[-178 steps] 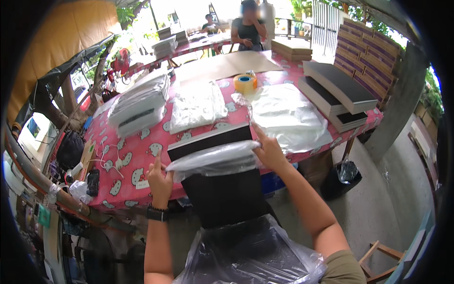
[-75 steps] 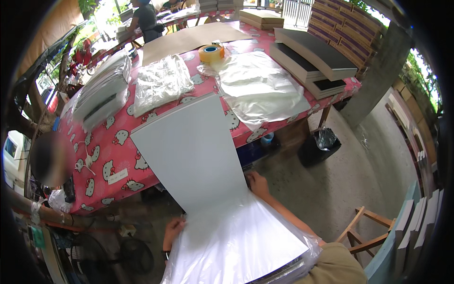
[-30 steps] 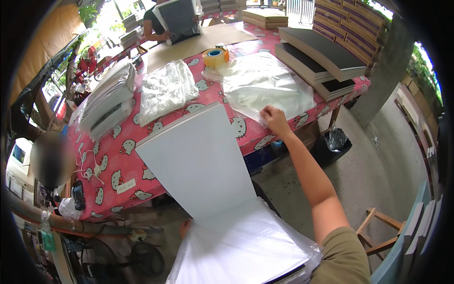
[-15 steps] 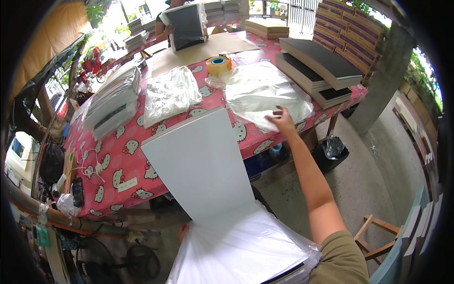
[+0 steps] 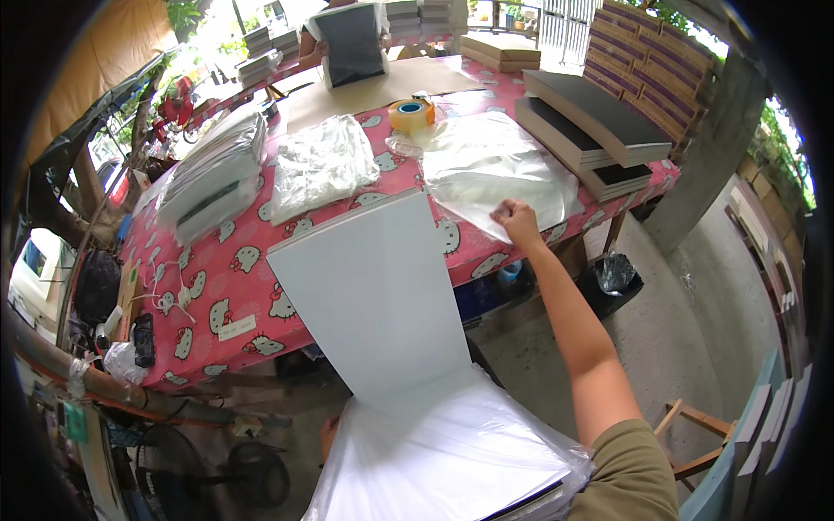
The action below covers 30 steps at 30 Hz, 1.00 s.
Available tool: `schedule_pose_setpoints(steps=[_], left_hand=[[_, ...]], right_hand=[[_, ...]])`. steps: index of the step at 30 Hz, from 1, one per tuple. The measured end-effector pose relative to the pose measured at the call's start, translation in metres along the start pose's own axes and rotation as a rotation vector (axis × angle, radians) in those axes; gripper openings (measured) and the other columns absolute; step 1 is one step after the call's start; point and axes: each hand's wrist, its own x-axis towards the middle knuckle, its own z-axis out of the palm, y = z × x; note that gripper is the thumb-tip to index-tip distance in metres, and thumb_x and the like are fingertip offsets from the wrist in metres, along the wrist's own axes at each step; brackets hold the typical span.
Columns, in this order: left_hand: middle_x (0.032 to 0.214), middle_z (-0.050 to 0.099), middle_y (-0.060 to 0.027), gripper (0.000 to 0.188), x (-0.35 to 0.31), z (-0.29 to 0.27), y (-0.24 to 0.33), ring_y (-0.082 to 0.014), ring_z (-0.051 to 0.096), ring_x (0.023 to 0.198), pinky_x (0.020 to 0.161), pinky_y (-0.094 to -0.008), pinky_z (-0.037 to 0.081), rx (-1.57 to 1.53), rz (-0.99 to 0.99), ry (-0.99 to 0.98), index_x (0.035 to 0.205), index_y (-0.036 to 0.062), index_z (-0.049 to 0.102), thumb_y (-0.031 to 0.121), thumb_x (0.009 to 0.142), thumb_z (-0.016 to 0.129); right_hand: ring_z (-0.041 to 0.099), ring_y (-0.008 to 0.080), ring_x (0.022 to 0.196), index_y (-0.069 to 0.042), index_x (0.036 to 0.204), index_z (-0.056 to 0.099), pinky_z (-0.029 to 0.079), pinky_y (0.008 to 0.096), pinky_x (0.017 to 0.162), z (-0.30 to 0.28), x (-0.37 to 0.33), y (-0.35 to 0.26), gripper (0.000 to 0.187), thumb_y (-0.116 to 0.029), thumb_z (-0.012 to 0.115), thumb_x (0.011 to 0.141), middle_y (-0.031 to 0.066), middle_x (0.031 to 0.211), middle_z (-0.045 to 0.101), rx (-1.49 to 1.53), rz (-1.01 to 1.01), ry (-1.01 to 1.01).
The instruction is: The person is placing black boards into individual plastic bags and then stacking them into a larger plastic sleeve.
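A large white board (image 5: pixel 373 295), thick like a stack of panels, leans up against the table's near edge. Its lower part is covered by a clear plastic bag (image 5: pixel 452 443) spread across my lap. My right hand (image 5: pixel 519 223) has its fingers curled together on the near edge of a pile of flat clear plastic bags (image 5: pixel 486 165). Only a bit of my left hand (image 5: pixel 328 431) shows, low beside the left edge of the wrapped board; its fingers are mostly hidden.
The table has a pink patterned cloth (image 5: pixel 208 347). On it lie folded plastic (image 5: pixel 321 165), a wrapped stack (image 5: pixel 213 178), an orange tape roll (image 5: pixel 410 115) and black-covered slabs (image 5: pixel 599 117). Across it, another person holds a dark panel (image 5: pixel 350 45). A black bin (image 5: pixel 612 282) stands right.
My right hand has gone from spread fingers above the plastic bags to fingers closed on their near edge. The view has shifted slightly; the white board stays leaning in place.
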Motion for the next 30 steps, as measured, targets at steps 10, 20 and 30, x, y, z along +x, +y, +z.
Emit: schedule_pose_setpoints(steps=[10,20,30], left_hand=[[0.078,0.053,-0.0011,0.018,-0.024,-0.077,0.185,-0.0058,0.047,0.064,0.055,-0.0181,0.037,-0.573,0.388,0.127,0.095,0.0047,0.051,0.014,0.08,0.056],[0.091,0.056,-0.0034,0.051,-0.086,0.015,0.329,-0.0097,0.051,0.082,0.072,-0.0232,0.04,-0.132,0.457,-0.876,0.102,-0.0026,0.052,0.033,0.069,0.069],[0.075,0.057,0.0017,0.02,-0.081,0.026,0.318,-0.004,0.048,0.067,0.06,-0.0186,0.038,-0.429,0.299,-0.488,0.087,0.0002,0.059,0.019,0.08,0.06]], right_hand=[[0.047,0.0102,0.062,-0.001,0.087,0.049,0.04,0.0235,0.058,-0.082,-0.049,-0.166,0.016,-0.017,0.049,0.086,0.0031,0.07,0.052,0.257,0.061,0.163],[0.054,0.0146,0.059,0.0,0.085,0.055,0.043,0.0276,0.055,-0.017,-0.152,-0.252,0.01,-0.005,0.058,0.077,0.0125,0.067,0.056,0.61,-0.429,-0.638],[0.04,0.0036,0.054,0.002,0.075,0.056,0.034,0.0194,0.047,0.013,-0.156,-0.212,0.017,-0.014,0.064,0.077,-0.0002,0.058,0.049,0.829,0.041,-0.664]])
